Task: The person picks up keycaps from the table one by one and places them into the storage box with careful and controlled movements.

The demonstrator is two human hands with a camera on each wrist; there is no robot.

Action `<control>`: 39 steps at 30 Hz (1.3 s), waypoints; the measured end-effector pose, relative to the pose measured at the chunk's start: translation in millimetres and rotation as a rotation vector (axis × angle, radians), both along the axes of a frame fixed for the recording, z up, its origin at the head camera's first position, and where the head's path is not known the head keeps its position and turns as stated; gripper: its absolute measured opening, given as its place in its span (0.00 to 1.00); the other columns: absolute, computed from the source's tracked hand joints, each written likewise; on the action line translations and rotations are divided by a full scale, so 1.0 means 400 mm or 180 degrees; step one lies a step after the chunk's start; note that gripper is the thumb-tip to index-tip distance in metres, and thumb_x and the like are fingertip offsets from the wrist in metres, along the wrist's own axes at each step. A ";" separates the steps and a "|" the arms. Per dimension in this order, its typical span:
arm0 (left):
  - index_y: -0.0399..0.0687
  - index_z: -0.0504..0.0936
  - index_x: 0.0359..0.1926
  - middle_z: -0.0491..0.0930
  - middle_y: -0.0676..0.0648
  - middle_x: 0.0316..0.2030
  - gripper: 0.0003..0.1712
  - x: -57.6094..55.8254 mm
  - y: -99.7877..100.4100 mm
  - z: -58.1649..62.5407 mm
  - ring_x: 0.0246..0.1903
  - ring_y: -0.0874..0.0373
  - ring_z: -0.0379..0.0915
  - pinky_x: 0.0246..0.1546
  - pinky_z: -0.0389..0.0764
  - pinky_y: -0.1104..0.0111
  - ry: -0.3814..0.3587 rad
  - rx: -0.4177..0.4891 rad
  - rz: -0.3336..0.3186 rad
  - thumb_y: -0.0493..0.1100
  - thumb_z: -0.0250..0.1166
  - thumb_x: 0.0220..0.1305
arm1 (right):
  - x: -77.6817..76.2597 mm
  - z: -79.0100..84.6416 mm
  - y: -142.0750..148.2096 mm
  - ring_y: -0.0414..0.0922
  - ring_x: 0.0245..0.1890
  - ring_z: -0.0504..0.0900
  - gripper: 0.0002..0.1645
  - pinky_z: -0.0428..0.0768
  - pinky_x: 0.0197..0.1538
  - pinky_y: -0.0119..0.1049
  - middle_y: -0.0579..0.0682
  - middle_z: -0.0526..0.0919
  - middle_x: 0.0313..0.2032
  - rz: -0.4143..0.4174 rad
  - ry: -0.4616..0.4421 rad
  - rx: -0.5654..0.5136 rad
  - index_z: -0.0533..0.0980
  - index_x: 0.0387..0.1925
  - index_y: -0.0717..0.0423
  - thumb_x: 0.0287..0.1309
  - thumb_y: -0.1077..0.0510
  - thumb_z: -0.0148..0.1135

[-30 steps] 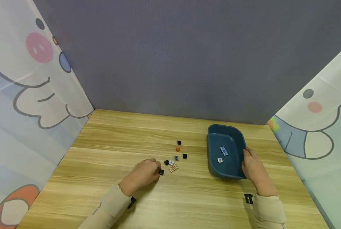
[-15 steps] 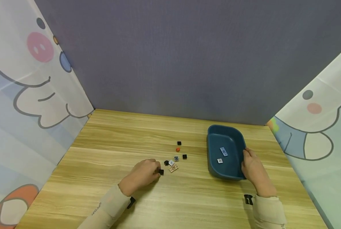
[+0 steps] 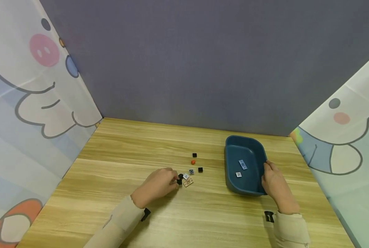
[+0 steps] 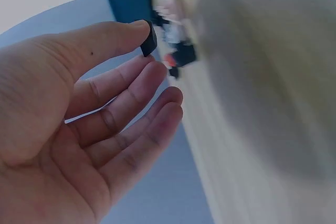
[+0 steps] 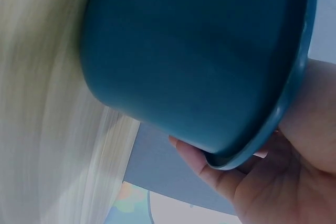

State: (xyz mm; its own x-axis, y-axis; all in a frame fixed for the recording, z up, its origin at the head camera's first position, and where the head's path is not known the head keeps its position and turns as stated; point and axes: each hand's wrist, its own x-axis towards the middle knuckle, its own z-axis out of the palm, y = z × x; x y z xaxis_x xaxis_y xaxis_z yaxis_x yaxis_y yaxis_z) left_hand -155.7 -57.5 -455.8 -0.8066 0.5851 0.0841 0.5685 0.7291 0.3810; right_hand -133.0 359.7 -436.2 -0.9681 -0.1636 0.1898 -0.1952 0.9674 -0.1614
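My left hand (image 3: 159,183) pinches a small black keycap (image 4: 150,41) between thumb and index finger, the other fingers loosely bent. In the head view this black keycap (image 3: 179,182) shows at the fingertips, beside a round black piece (image 3: 180,176). Close by lie a white keycap (image 3: 185,176), a long cream keycap (image 3: 188,182) and a blue keycap (image 3: 191,172). My right hand (image 3: 275,187) grips the right rim of a dark blue bin (image 3: 229,179). Inside it rest a long blue-and-white keycap (image 3: 242,164) and a small white one.
Farther back on the wooden table (image 3: 134,144) lie two more black keycaps (image 3: 200,169) and a small orange piece (image 3: 193,162). A grey panel (image 3: 184,69) stands behind the table, with cartoon-printed curtains at both sides.
The left hand has moved slightly right and away from the person, with the black keycap now closer to the round black piece. My right hand keeps its grip on the bin.
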 end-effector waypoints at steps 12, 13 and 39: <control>0.48 0.87 0.43 0.84 0.53 0.38 0.10 -0.068 0.153 0.084 0.35 0.65 0.78 0.35 0.78 0.73 -0.0109 0.0161 -0.0450 0.48 0.69 0.66 | 0.002 -0.004 0.003 0.75 0.53 0.71 0.26 0.75 0.53 0.63 0.83 0.68 0.54 0.0012 0.0074 0.0004 0.66 0.52 0.89 0.53 0.76 0.58; 0.48 0.87 0.44 0.84 0.53 0.39 0.11 -0.074 0.170 0.090 0.34 0.65 0.78 0.35 0.78 0.74 -0.0108 0.0177 -0.0486 0.48 0.69 0.67 | 0.002 -0.004 0.002 0.76 0.54 0.71 0.25 0.74 0.53 0.63 0.83 0.68 0.54 0.0009 0.0064 -0.0006 0.66 0.52 0.89 0.54 0.75 0.58; 0.51 0.86 0.49 0.82 0.56 0.45 0.13 -0.112 0.524 0.091 0.38 0.69 0.75 0.36 0.73 0.82 0.0011 -0.0076 -0.1140 0.50 0.66 0.70 | 0.005 0.006 -0.006 0.77 0.56 0.68 0.26 0.72 0.54 0.65 0.83 0.64 0.58 -0.0119 -0.0152 -0.0105 0.64 0.55 0.89 0.61 0.72 0.55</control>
State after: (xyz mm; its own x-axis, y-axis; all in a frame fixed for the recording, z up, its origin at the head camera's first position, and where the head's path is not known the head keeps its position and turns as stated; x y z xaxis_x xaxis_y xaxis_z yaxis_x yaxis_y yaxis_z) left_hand -200.4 152.2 -419.2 -0.5499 0.8324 0.0694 0.7908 0.4921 0.3639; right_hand -131.0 357.3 -433.6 -0.9815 -0.1217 0.1479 -0.1504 0.9679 -0.2015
